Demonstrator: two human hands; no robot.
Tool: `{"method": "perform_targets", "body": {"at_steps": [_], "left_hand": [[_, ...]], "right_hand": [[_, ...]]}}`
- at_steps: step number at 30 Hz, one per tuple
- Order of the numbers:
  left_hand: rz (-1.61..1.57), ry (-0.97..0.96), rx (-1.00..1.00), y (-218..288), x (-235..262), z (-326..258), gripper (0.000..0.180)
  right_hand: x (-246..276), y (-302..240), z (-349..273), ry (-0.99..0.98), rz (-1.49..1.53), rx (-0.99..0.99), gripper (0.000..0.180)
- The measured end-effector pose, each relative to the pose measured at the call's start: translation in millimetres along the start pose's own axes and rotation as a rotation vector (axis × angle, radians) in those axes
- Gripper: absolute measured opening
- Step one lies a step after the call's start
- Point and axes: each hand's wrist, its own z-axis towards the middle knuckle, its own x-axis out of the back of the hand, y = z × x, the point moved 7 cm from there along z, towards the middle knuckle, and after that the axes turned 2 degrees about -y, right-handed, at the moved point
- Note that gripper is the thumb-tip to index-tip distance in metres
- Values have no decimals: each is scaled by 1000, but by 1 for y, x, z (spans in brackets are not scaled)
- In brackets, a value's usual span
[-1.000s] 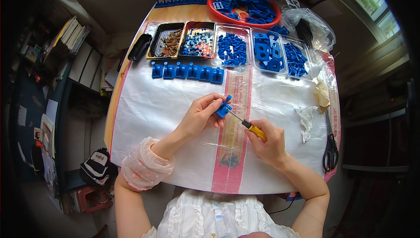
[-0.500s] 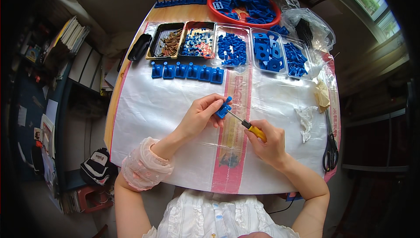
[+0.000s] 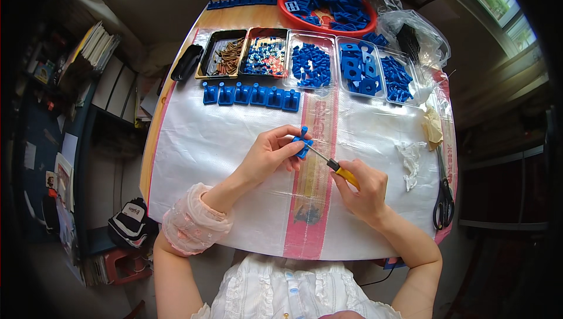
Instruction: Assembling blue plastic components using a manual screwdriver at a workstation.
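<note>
Between the thumb and fingers of my left hand point(image 3: 277, 150) is a small blue plastic part point(image 3: 303, 150) with a peg standing up from it. My right hand point(image 3: 365, 189) grips a screwdriver point(image 3: 346, 176) with a yellow and black handle. Its metal shaft points up and left, and the tip meets the blue part; my fingers partly hide the exact contact. Beyond my hands, several similar blue assemblies point(image 3: 241, 94) stand in a row on the white woven sheet point(image 3: 217, 137).
Behind the row are trays of brass-coloured screws point(image 3: 230, 56), small nuts point(image 3: 267, 58) and blue pieces point(image 3: 312, 65). A red basin point(image 3: 366, 29) of blue parts stands at the back. On the right lie black scissors point(image 3: 444, 204), crumpled tissue point(image 3: 410, 163) and a clear plastic bag point(image 3: 425, 43).
The blue part has turned a little in my left fingers, its peg now more upright. My right hand and the screwdriver have shifted slightly right and down.
</note>
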Motion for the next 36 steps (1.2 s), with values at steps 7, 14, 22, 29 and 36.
{"method": "perform_targets", "body": {"at_steps": [7,14,22,29,36], "left_hand": [[-18,-17,2,-1,0,0,27],[-42,-10,-8,-3,1,0,27],[23,-15,-35,-1,0,0,26],[86,-31,-72,0,-5,0,25],[142,-24,-85,6,-12,-3,35]], "right_hand": [[0,7,1,-1,96,-106,20],[-2,8,1,-60,85,-169,18],[-5,15,-2,-118,169,-264,17],[-7,18,-1,-172,161,-274,16],[1,22,5,-153,36,-249,15]]}}
